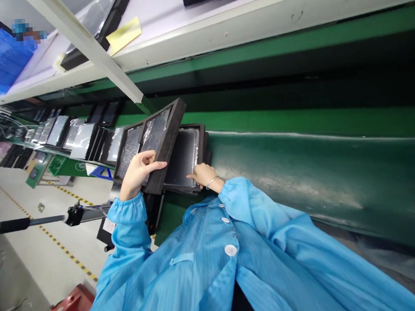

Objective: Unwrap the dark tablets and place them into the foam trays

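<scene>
My left hand (138,173) grips the near edge of a black foam tray (171,139), its thumb along the side. That tray is tilted up and has two compartments holding flat pieces under crinkled clear film (156,130). Below and to the right lies a second black tray (203,141) with a dark flat panel (182,155) in it, film shining along the panel's right edge. My right hand (205,175) is closed at that edge, fingers curled and thumb over the panel. Whether it grips the panel or the tray's rim is hidden.
A green conveyor belt (284,163) runs off to the right. More trays with film-covered panels (82,140) line the left. Above is a white shelf (254,20) with a slanting post (89,45). A black bar on a stand (53,220) juts in at left.
</scene>
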Demonstrator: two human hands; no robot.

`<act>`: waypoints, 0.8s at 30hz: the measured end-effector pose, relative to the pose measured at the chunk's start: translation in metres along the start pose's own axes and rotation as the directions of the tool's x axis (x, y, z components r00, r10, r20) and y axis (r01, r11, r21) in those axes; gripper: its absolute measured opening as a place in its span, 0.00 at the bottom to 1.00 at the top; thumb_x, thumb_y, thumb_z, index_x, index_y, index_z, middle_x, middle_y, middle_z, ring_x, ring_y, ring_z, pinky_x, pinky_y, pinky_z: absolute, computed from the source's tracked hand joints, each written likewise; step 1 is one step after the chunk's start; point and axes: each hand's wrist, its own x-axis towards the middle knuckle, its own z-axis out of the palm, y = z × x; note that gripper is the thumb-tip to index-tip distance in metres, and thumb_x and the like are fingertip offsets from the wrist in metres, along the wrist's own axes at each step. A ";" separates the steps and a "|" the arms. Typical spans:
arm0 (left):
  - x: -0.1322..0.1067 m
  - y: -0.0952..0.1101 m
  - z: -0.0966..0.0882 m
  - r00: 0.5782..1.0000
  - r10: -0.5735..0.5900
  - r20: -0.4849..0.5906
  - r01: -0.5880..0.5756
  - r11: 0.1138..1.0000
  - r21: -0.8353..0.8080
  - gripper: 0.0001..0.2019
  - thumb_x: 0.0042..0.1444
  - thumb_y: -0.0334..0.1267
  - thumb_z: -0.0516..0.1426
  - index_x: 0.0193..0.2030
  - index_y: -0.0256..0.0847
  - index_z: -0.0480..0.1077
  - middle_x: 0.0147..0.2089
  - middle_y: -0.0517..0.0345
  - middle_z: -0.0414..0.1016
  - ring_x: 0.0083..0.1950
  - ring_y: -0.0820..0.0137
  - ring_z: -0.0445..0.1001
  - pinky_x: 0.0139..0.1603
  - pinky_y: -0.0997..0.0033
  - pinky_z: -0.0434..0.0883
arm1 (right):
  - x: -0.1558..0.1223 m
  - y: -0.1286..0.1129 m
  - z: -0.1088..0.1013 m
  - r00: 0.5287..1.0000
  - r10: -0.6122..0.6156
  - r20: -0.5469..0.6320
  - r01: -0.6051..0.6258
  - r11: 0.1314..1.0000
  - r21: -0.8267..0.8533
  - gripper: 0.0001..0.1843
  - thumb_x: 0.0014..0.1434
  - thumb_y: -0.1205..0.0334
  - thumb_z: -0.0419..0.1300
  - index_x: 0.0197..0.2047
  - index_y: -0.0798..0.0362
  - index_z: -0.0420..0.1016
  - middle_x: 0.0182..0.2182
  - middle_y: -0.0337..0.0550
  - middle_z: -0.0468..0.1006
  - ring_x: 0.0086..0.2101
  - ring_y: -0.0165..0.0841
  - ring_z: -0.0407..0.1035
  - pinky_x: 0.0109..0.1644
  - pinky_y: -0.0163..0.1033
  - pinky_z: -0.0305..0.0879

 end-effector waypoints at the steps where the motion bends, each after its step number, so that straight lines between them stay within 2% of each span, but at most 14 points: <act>1: 0.000 0.000 0.000 1.000 -0.003 -0.001 0.003 1.000 0.000 0.29 0.46 0.41 0.69 0.23 0.42 0.47 0.25 0.68 0.43 0.25 0.78 0.47 0.26 0.71 0.44 | 0.001 -0.001 -0.001 0.999 -0.012 -0.033 0.011 0.999 -0.031 0.27 0.67 0.41 0.58 0.29 0.54 0.80 0.23 0.48 0.80 0.30 0.39 0.79 0.38 0.38 0.72; 3: 0.000 -0.001 0.001 1.000 -0.004 -0.002 0.004 1.000 0.002 0.29 0.46 0.41 0.69 0.22 0.42 0.47 0.25 0.68 0.43 0.25 0.78 0.47 0.27 0.71 0.44 | -0.001 -0.004 -0.004 0.992 -0.043 -0.118 0.031 0.995 -0.099 0.24 0.66 0.42 0.60 0.36 0.57 0.81 0.30 0.55 0.82 0.38 0.46 0.79 0.43 0.44 0.73; 5: -0.001 -0.001 0.000 1.000 0.001 -0.003 -0.001 1.000 0.005 0.29 0.46 0.41 0.69 0.22 0.42 0.47 0.25 0.67 0.43 0.26 0.78 0.47 0.27 0.70 0.44 | -0.007 -0.011 -0.004 0.971 -0.104 -0.214 0.068 0.983 -0.169 0.21 0.67 0.49 0.60 0.46 0.61 0.79 0.39 0.64 0.81 0.45 0.52 0.77 0.49 0.51 0.72; 7: -0.002 -0.001 -0.001 1.000 0.008 -0.004 -0.008 1.000 0.005 0.29 0.46 0.42 0.69 0.23 0.42 0.47 0.26 0.67 0.43 0.26 0.77 0.46 0.27 0.71 0.44 | -0.010 -0.020 0.000 0.932 -0.222 -0.286 0.157 0.960 -0.234 0.21 0.68 0.55 0.59 0.56 0.63 0.74 0.51 0.67 0.77 0.55 0.53 0.71 0.59 0.56 0.67; 8: -0.002 -0.001 -0.001 1.000 0.007 -0.004 -0.007 1.000 0.003 0.29 0.46 0.42 0.69 0.23 0.42 0.47 0.25 0.67 0.43 0.26 0.77 0.46 0.27 0.71 0.44 | -0.010 -0.024 0.004 0.906 -0.296 -0.302 0.219 0.940 -0.263 0.23 0.68 0.56 0.60 0.61 0.61 0.71 0.57 0.66 0.74 0.60 0.52 0.66 0.64 0.57 0.61; 10: -0.002 -0.001 -0.001 1.000 0.001 -0.002 -0.001 1.000 -0.001 0.29 0.45 0.43 0.69 0.22 0.42 0.48 0.25 0.67 0.44 0.26 0.77 0.47 0.27 0.71 0.45 | -0.001 -0.028 0.014 0.838 -0.457 -0.298 0.362 0.874 -0.324 0.32 0.65 0.52 0.64 0.68 0.54 0.65 0.67 0.59 0.63 0.69 0.50 0.52 0.73 0.60 0.46; 12: -0.002 -0.002 0.000 1.000 -0.006 0.003 0.006 1.000 -0.008 0.29 0.45 0.43 0.69 0.22 0.42 0.49 0.25 0.67 0.44 0.26 0.77 0.47 0.27 0.71 0.45 | 0.014 -0.025 0.025 0.765 -0.581 -0.278 0.474 0.800 -0.367 0.38 0.62 0.46 0.66 0.70 0.50 0.62 0.72 0.57 0.54 0.72 0.53 0.41 0.75 0.65 0.35; 15: -0.003 -0.003 0.002 1.000 -0.024 0.009 0.024 1.000 -0.016 0.29 0.45 0.43 0.69 0.22 0.42 0.48 0.25 0.68 0.44 0.26 0.77 0.47 0.27 0.71 0.46 | 0.041 -0.012 0.038 0.693 -0.656 -0.298 0.540 0.747 -0.388 0.40 0.63 0.40 0.62 0.71 0.51 0.62 0.73 0.59 0.50 0.73 0.58 0.37 0.73 0.71 0.34; 19: -0.005 -0.004 0.006 0.999 -0.038 0.018 0.038 0.999 -0.005 0.30 0.45 0.44 0.70 0.22 0.42 0.48 0.24 0.68 0.44 0.26 0.77 0.47 0.27 0.71 0.46 | 0.056 -0.003 0.040 0.674 -0.661 -0.331 0.542 0.746 -0.388 0.42 0.62 0.38 0.62 0.72 0.51 0.61 0.73 0.58 0.52 0.73 0.58 0.37 0.74 0.70 0.33; 24: -0.004 -0.012 0.014 0.999 -0.042 0.033 0.041 0.999 0.028 0.28 0.45 0.44 0.69 0.22 0.42 0.49 0.24 0.69 0.45 0.25 0.77 0.48 0.27 0.72 0.46 | 0.049 -0.005 0.034 0.704 -0.635 -0.318 0.554 0.772 -0.313 0.41 0.63 0.41 0.62 0.72 0.53 0.60 0.73 0.58 0.52 0.73 0.58 0.36 0.75 0.67 0.28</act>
